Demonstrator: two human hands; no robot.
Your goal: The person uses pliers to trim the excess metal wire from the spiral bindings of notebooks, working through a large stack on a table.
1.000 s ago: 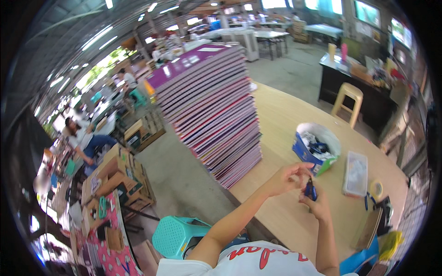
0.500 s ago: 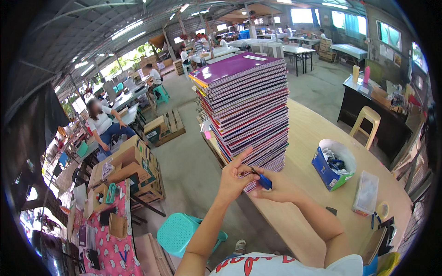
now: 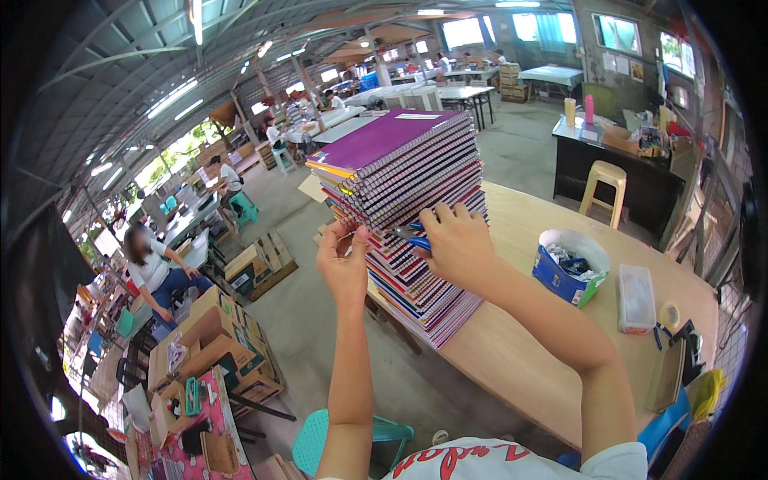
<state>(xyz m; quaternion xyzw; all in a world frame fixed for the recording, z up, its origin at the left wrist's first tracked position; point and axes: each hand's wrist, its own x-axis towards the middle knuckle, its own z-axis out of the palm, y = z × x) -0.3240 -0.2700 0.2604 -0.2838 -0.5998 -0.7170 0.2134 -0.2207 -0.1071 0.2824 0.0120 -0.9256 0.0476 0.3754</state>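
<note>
Wooden table bears a scrap-filled blue box; hands pinch stacked notebooks' spirals, right gripping blue pliers, left.

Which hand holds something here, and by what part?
The right hand grips blue-handled pliers by the handles. The left hand touches the notebook stack.

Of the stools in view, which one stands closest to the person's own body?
The teal plastic stool on the floor, just beside the person's left forearm. The cream stool stands far off by the black desk.

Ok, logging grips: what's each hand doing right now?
Left hand: pinching the notebook stack's spiral edge.
Right hand: closed on blue-handled pliers.
</note>
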